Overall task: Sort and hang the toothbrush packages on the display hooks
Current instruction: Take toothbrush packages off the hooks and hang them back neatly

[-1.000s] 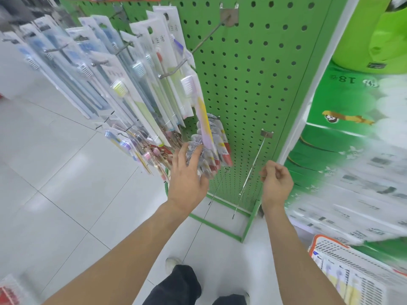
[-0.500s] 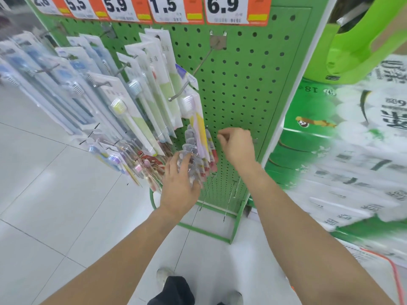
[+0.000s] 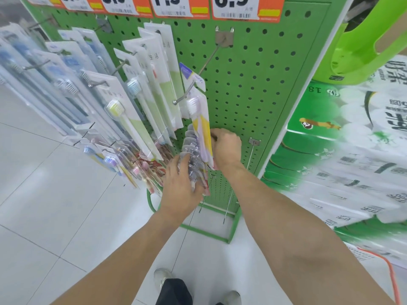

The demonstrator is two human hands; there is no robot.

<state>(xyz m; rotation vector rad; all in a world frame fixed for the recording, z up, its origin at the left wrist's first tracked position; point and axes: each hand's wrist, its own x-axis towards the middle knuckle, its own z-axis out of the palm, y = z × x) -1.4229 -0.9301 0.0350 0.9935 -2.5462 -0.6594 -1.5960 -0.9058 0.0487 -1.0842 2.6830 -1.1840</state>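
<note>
The person's left hand (image 3: 179,190) is cupping a fanned stack of clear toothbrush packages (image 3: 193,164), fingers curled round its lower part and steadying it against the green pegboard (image 3: 253,89). The right hand (image 3: 226,146) is working just behind the stack's upper edge, fingers bent inward as if pinching the top of a package or the hook there; exactly what they are gripping is hidden by the stack and a yellow-and-white toothbrush package (image 3: 201,128) hanging in front from the long upper hook (image 3: 198,73).

Judging by the display, much of the work looks done: rows of white and blue toothbrush packs (image 3: 123,111) are already hanging on hooks to the left. The stack in hand seems to be the step under way, either being threaded on or taken off. To the right, a bare lower hook (image 3: 250,155) is standing empty, and two more thin hooks are poking out below, so some hanging probably remains.
</note>
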